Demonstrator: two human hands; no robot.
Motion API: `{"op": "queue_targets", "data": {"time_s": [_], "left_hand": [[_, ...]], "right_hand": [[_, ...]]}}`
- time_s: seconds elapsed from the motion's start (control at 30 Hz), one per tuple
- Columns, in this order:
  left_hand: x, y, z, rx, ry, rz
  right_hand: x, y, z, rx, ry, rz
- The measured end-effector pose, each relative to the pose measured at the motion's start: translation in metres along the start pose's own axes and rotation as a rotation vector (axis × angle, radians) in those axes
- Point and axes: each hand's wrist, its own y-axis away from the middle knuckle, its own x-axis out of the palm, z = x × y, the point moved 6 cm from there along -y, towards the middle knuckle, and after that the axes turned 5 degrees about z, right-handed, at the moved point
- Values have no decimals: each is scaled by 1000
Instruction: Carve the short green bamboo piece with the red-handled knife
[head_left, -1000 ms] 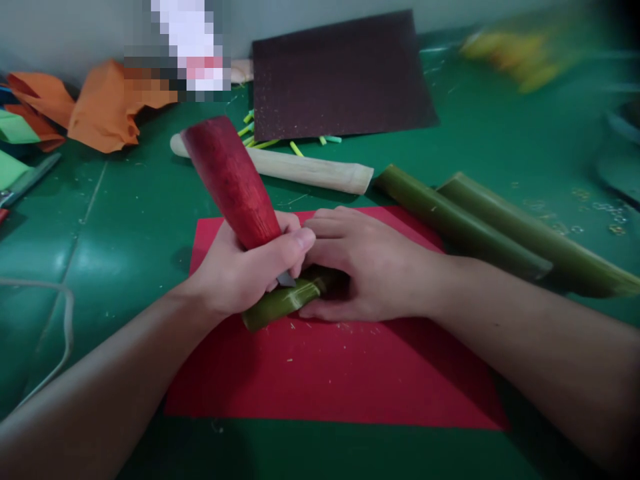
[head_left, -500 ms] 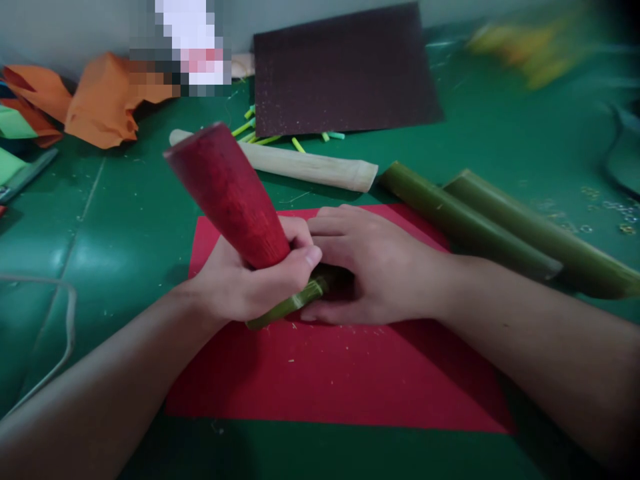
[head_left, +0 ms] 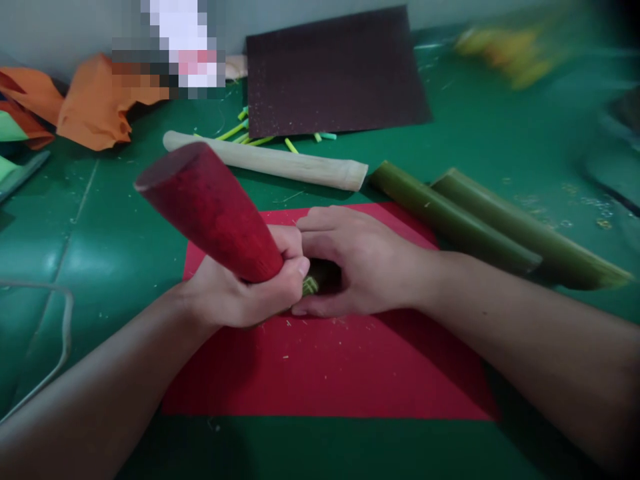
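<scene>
On the red sheet, the left hand grips a red handle (blade hidden); the right hand clamps the green bamboo piece, both hands touching mid-sheet.

Rough red-stained wooden handle, matt red paper sheet, smooth pale wooden stick, glossy green table

No legible text, label, brand, number or sign is shown on any surface in this view; the pixelated patch near the upper edge cannot be read.
</scene>
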Motion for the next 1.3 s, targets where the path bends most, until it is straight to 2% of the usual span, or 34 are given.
{"op": "queue_targets", "data": {"time_s": [0.33,0.6,0.8,0.97,1.3], "left_hand": [[-1,2,-1,55,-19,11],[0,3,3,44,32,5],[-3,10,8,35,18,-32],[-7,17,12,33,-7,-112],[-1,6,8,31,-16,-94]], "right_hand": [[0,0,-2,-7,-33,-19],[0,0,-2,-7,-32,-32],[0,-1,-2,-16,-38,-36],[1,-1,-1,-17,-29,-45],[1,0,-2,24,0,-33]]}}
